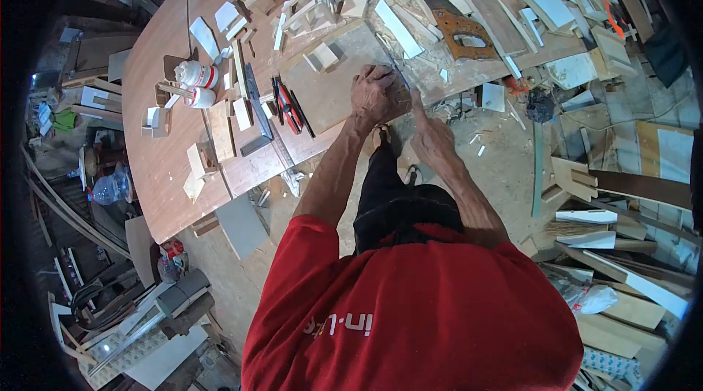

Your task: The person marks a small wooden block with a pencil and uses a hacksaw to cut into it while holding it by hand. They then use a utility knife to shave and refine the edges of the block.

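Observation:
My left hand point(375, 97) is closed, its fingers curled over a small wooden piece point(398, 101) at the near right corner of a flat board point(315, 83). Just right of it is my right hand point(433, 135), with the index finger stretched toward that piece and the other fingers curled in. What the right hand holds, if anything, is hidden. A thin blue line point(396, 69) runs along the board's right edge; I cannot make out what it is. On the board rests a small wooden block point(321, 58). Red-handled pliers point(291, 114) lie left of the board.
A handsaw point(465, 36) with a wooden handle lies among offcuts at the back right. White glue bottles point(196, 76) stand on the table point(157, 164) at left. A metal bar point(258, 105) lies near the pliers. Wood scraps point(586, 179) crowd the floor at right.

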A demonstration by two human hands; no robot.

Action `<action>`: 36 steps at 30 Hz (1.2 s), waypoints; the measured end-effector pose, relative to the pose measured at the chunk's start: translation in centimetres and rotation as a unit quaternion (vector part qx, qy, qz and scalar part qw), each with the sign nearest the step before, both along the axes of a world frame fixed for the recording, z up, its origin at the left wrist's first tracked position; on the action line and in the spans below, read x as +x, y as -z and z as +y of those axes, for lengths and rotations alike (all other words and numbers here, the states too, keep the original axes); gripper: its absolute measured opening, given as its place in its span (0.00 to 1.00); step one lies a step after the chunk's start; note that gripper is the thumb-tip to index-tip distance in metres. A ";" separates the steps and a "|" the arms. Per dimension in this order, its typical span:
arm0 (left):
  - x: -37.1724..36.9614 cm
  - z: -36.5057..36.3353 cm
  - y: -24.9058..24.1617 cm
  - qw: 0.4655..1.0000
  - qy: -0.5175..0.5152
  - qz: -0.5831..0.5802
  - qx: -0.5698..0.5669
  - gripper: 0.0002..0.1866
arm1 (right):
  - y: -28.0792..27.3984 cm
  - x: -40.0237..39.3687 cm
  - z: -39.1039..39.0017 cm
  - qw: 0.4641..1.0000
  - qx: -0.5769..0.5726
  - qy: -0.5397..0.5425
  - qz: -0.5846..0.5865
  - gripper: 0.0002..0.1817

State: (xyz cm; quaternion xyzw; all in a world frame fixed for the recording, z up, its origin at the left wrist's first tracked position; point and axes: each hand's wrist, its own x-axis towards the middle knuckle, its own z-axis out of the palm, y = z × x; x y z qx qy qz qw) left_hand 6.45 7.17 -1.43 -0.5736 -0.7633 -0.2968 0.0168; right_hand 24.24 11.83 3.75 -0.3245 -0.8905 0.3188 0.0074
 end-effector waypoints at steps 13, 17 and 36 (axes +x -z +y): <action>0.3 0.2 -0.8 0.999 -0.009 0.000 -0.034 0.16 | 0.9 -1.2 1.1 0.993 0.045 -0.022 0.109 0.46; 0.7 0.2 -1.0 0.999 -0.023 -0.009 -0.039 0.15 | -0.4 1.2 0.5 0.999 -0.038 -0.009 0.022 0.45; 0.6 0.4 1.0 0.998 -0.041 0.029 -0.029 0.14 | 0.2 1.9 0.7 0.999 0.025 -0.035 -0.011 0.46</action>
